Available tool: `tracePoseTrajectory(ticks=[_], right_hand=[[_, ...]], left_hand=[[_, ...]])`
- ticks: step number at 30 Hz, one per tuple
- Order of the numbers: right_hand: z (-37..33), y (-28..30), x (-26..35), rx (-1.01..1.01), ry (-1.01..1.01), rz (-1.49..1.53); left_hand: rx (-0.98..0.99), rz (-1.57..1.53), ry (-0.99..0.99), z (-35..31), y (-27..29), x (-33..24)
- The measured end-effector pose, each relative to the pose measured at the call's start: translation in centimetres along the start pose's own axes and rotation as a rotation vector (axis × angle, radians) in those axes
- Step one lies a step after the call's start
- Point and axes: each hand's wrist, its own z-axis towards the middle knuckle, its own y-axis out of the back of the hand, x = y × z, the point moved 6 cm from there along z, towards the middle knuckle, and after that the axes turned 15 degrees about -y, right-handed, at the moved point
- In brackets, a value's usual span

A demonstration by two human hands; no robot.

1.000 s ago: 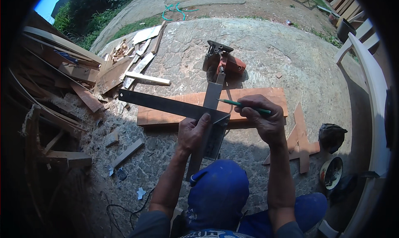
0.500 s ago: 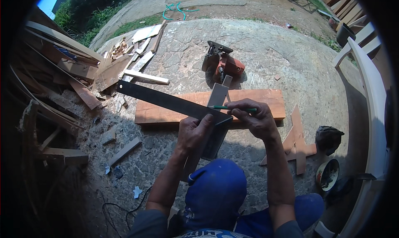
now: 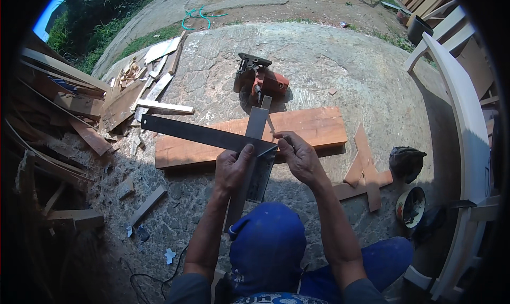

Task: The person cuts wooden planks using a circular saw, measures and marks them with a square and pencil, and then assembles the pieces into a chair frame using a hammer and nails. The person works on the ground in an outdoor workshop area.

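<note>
My left hand (image 3: 232, 171) clamps a dark try square (image 3: 191, 133) against a narrow wooden strip (image 3: 257, 122), thumb on top. The square's long blade crosses the strip and points to the left; its stock hangs down beside the strip. Close to the square's corner, my right hand (image 3: 303, 160) is closed in a pinch at the strip's right side. A pencil is in those fingers, almost wholly hidden now. Beneath the strip lies a thick reddish wooden beam (image 3: 311, 126). The strip's near end slopes down toward my blue-clad knee (image 3: 268, 240).
Beyond the beam sits a red power tool (image 3: 271, 83) with a dark base plate. Scrap wood (image 3: 154, 86) is heaped at the left. Crossed wood offcuts (image 3: 366, 171), a dark bundle (image 3: 406, 163) and a bowl (image 3: 410, 207) are at the right, beside a pale wooden frame (image 3: 457, 107).
My right hand has turned and drawn in to the square's corner, so the green pencil, plain before, is almost hidden. The whole view has shifted slightly to the right.
</note>
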Motion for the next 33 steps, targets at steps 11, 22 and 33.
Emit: tracePoseTrajectory(ticks=[11, 22, 33], right_hand=[[-8.9, 16.5, -14.7, -0.902, -0.254, 0.999], [-27.7, 22.6, -28.6, -1.379, -0.734, 0.81], [-34.9, 26.7, -37.9, -1.622, -0.994, 0.516]], left_hand=[[0.426, -0.081, -0.117, 11.0, -17.0, -0.1], [0.894, 0.409, -0.468, 16.7, -32.6, 1.3], [0.608, 0.74, -0.808, 12.6, -28.9, 5.8]])
